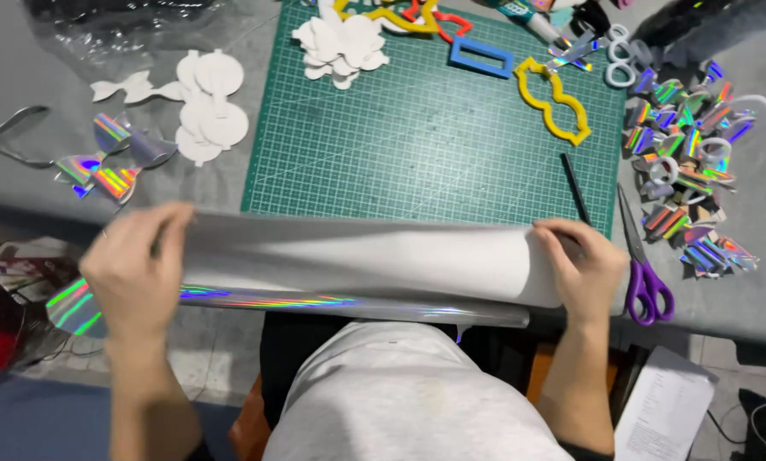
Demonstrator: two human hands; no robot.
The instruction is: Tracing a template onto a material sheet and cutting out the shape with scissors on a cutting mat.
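Note:
A long roll of holographic sheet (349, 265), white on its back, lies across the near edge of the green cutting mat (426, 145). My left hand (140, 269) grips the roll's left end, where the rainbow side shows. On the right end my right hand (584, 265) holds the white edge with fingers curled over it. The roll sits between both hands, partly over my lap.
Purple-handled scissors (643, 273) and a black pencil (574, 188) lie right of the mat. Several holographic bows (686, 154) are piled at the right. White cut shapes (208, 107), a finished bow (110, 166) and pliers (7, 137) lie at the left. Yellow (554, 101) and blue (481, 56) templates rest on the mat.

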